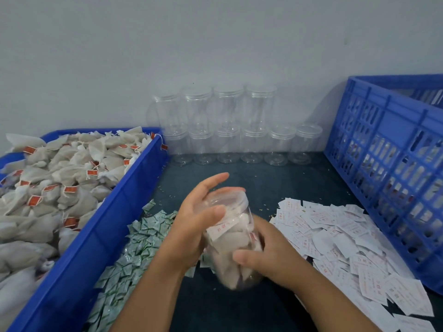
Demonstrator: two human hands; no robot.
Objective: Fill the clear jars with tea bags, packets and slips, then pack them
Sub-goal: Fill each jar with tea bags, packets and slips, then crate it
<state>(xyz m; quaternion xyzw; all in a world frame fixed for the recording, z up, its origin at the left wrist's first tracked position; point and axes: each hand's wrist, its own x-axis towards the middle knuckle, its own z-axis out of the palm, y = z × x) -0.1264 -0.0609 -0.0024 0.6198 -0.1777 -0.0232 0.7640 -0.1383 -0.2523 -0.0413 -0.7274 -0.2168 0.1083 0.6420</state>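
Dark surface (239,178) against a bare wall, filled jar (230,243) held between two hands.

Blue crate (388,144) on the rt, blue tray (115,212) of tea bags (60,188) on the lt, empty jars (227,140) stacked at the back. Slips (335,231) and green packets (141,238) are piled either side of the jar. It's tilted, centre-front, stuffed w/ bags and a slip, lid (230,197) on; can't tell if the base touches down. Left hand (196,224) lies over the lid, fingers (211,183) straight, thumb pressing the neck. Right hand (268,255) wraps the lower body, fingers curled round it. Prob. light, thin plastic, smooth, a bit slippery; best gripped low round the body.
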